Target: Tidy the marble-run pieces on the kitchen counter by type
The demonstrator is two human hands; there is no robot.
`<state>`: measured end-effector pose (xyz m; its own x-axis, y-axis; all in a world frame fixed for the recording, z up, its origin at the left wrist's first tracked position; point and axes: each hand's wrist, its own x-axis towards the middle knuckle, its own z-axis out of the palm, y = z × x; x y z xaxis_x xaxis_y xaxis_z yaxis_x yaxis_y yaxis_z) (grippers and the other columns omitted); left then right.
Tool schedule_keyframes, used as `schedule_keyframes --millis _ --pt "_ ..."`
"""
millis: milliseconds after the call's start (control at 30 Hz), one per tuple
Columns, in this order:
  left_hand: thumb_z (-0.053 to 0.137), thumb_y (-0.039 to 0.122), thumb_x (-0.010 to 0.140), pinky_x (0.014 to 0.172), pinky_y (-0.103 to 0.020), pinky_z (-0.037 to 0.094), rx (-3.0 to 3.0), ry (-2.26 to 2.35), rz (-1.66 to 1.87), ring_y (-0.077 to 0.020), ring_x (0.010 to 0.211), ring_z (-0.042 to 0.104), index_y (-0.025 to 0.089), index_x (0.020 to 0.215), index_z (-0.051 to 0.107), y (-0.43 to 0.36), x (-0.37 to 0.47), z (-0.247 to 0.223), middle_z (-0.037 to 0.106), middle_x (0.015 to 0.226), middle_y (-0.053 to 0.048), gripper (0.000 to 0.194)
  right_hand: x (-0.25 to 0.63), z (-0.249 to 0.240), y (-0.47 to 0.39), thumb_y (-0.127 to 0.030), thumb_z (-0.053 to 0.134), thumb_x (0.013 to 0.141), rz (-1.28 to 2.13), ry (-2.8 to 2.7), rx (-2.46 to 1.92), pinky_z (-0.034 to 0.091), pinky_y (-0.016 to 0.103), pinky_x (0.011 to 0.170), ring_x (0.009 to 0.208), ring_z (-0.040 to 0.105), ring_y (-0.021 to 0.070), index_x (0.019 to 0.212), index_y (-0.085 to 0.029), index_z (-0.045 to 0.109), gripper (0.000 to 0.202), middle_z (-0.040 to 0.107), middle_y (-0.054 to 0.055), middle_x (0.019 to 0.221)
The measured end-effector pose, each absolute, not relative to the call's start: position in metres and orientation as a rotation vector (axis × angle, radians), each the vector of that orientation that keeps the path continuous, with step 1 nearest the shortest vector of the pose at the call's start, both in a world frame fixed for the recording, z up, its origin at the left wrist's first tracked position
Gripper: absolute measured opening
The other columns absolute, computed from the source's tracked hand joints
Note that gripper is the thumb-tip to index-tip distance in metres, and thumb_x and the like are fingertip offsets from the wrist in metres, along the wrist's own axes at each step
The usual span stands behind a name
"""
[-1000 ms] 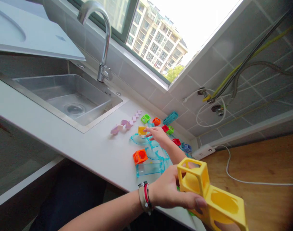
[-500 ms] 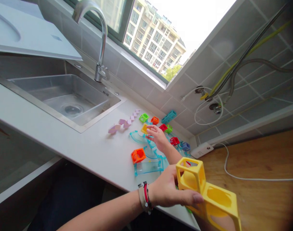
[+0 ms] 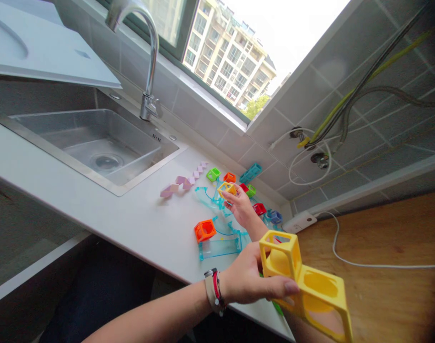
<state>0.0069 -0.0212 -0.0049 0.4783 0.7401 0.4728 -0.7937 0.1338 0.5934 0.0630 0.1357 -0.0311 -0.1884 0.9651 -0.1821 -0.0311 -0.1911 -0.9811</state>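
Fingers of the left hand pinch 2 yellow marble-run cubes, already joined. Right of the sink, fingers of the right hand pinch 1 yellow cube, not joined yet.

The yellow cubes look plastic (smooth, faintly glossy).

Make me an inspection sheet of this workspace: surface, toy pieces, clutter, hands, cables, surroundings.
Surface: white countertop, with a stainless-steel sink set in it.
Toy pieces: joined yellow cube frames, a single yellow cube frame, the front orange cube frame and translucent blue track pieces.
Clutter: lilac zigzag strip between sink and track pieces.
Hands: left hand grips the joined frames; right hand holds the single one.
Cables: white cord from a white power strip; bundled lines by the tiled wall, type unclear.
Surroundings: chrome faucet; apartment building outside the window.
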Motion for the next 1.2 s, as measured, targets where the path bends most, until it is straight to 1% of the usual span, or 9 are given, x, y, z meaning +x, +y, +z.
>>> schedule_keyframes --millis 100,300,467,567,733,867,1000,1067,1200 --pt "0.081 0.048 0.076 0.073 -0.030 0.051 0.919 -0.046 1.099 -0.0128 0.065 0.053 0.015 0.082 0.061 -0.022 0.009 -0.006 0.058 0.079 -0.003 0.039 0.067 -0.031 0.136 -0.027 0.092 0.058 1.533 -1.162 -1.207 0.049 0.021 0.062 0.069 0.062 0.0099 0.103 -0.025 0.063 0.053 0.071 -0.005 0.088" --pt "0.082 0.050 0.073 0.067 -0.025 0.048 0.897 0.000 1.150 -0.0129 0.069 0.052 0.016 0.088 0.060 -0.023 0.012 -0.009 0.055 0.078 -0.002 0.044 0.084 -0.021 0.133 -0.043 0.080 0.074 1.540 -0.987 -1.142 0.053 0.024 0.058 0.048 0.049 0.0075 0.089 -0.025 0.062 0.029 0.068 -0.007 0.071" --pt "0.081 0.047 0.076 0.069 -0.023 0.048 0.840 0.050 1.206 -0.0126 0.072 0.055 0.015 0.099 0.061 -0.020 0.015 -0.010 0.058 0.083 -0.002 0.045 0.112 0.003 0.115 -0.041 0.080 0.074 1.500 -0.907 -1.165 0.058 0.026 0.061 0.061 0.065 0.0130 0.090 -0.024 0.069 0.025 0.075 -0.002 0.078" --pt "0.079 0.050 0.079 0.061 -0.020 0.045 0.817 0.157 1.234 -0.0098 0.066 0.053 0.014 0.097 0.060 -0.017 0.017 -0.010 0.059 0.080 -0.001 0.045 0.133 0.025 0.097 -0.038 0.079 0.077 1.478 -0.903 -1.182 0.060 0.027 0.070 0.074 0.071 0.0152 0.094 -0.025 0.073 0.023 0.079 -0.001 0.090" --pt "0.076 0.056 0.079 0.047 -0.017 0.043 0.832 0.384 1.171 -0.0091 0.058 0.053 0.013 0.101 0.059 -0.011 0.022 -0.014 0.060 0.078 0.000 0.051 0.163 0.063 0.064 -0.034 0.077 0.080 1.431 -0.976 -1.137 0.060 0.033 0.083 0.093 0.074 0.0194 0.091 -0.028 0.074 0.013 0.080 0.000 0.104" --pt "0.079 0.053 0.079 0.052 -0.019 0.048 0.817 0.394 1.130 -0.0116 0.064 0.060 0.012 0.110 0.060 -0.010 0.025 -0.017 0.068 0.088 -0.004 0.055 0.175 0.081 0.042 -0.036 0.074 0.082 1.372 -1.005 -1.123 0.058 0.038 0.091 0.108 0.070 0.0227 0.092 -0.028 0.074 0.012 0.077 0.002 0.113" --pt "0.082 0.045 0.079 0.074 -0.027 0.055 0.756 0.353 1.136 -0.0182 0.086 0.069 0.012 0.113 0.062 -0.010 0.029 -0.018 0.072 0.104 -0.009 0.052 0.177 0.086 0.022 -0.039 0.076 0.082 1.263 -1.007 -1.193 0.058 0.031 0.086 0.096 0.070 0.0181 0.092 -0.027 0.074 0.016 0.076 -0.001 0.103" --pt "0.080 0.045 0.080 0.072 -0.026 0.054 0.751 0.345 1.117 -0.0192 0.087 0.069 0.012 0.114 0.062 -0.009 0.030 -0.019 0.073 0.107 -0.010 0.050 0.175 0.087 0.016 -0.039 0.079 0.082 1.189 -1.051 -1.214 0.057 0.027 0.081 0.090 0.069 0.0157 0.096 -0.027 0.074 0.020 0.075 -0.002 0.100" --pt "0.078 0.045 0.082 0.067 -0.024 0.053 0.761 0.334 1.107 -0.0192 0.084 0.070 0.012 0.115 0.063 -0.008 0.031 -0.019 0.073 0.106 -0.011 0.050 0.175 0.088 0.012 -0.042 0.080 0.083 1.118 -1.111 -1.200 0.057 0.026 0.080 0.094 0.069 0.0156 0.117 -0.032 0.069 0.037 0.074 -0.002 0.111"
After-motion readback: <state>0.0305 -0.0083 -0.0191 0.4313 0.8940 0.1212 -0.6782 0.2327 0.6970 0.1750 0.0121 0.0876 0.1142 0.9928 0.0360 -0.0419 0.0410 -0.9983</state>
